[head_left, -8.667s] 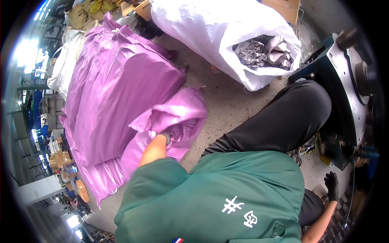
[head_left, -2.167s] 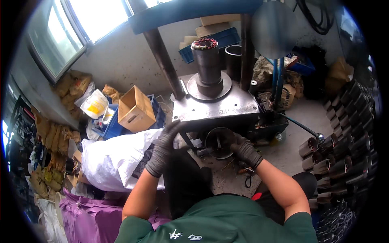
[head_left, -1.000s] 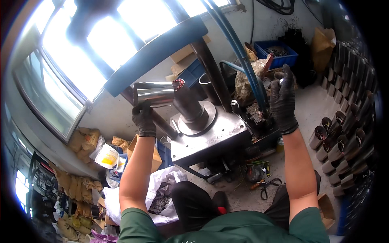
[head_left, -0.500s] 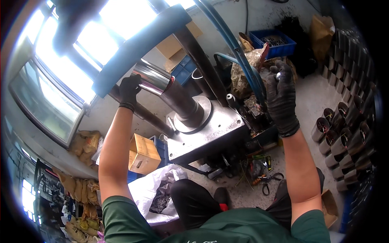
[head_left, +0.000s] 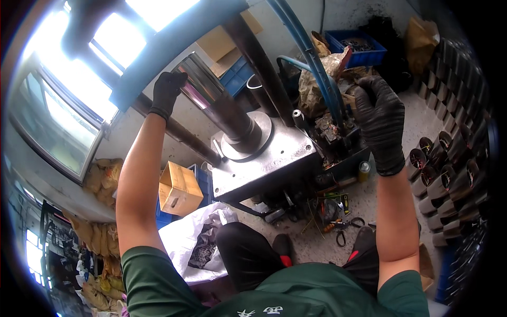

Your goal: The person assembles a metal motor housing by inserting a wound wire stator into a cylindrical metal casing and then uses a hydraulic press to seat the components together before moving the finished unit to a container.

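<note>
One shiny sleeve [head_left: 202,79] sat on a dark cylinder [head_left: 233,120] above the press plate [head_left: 264,171]. Left of the plate, the left hand [head_left: 168,94] met the sleeve's rim, fingers bent; right of it, the right hand [head_left: 381,124] was curled. I couldn't tell whether either gripped anything.

Post [head_left: 235,119] on plate [head_left: 264,170]; carton [head_left: 180,193] left; tubes [head_left: 447,191] right
</note>
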The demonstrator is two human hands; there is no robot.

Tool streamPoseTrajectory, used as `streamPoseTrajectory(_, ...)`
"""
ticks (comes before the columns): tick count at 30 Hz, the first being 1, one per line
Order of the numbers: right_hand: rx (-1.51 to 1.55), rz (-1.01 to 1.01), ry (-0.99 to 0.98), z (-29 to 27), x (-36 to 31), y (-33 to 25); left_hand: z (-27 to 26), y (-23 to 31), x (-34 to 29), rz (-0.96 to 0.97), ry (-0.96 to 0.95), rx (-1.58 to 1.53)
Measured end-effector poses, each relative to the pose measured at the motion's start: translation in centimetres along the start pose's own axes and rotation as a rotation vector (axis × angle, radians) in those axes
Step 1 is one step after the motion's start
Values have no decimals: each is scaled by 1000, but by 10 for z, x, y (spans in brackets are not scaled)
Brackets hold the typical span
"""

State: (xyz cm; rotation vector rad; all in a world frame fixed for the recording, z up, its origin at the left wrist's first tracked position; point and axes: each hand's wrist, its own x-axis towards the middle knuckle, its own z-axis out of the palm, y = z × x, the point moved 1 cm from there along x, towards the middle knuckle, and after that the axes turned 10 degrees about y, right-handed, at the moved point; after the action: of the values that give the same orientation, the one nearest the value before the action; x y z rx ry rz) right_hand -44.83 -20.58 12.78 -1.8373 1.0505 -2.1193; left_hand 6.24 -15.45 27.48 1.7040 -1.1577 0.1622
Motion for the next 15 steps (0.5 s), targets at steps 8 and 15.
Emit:
streamPoseTrajectory(8, 46, -72, -140, -15, 2, -18, 12, -14, -23, 141, 141, -207)
streamPoseTrajectory(15, -228, -305, -300, -47, -2, -20, 80, -73, -143, -291, 395, -795)
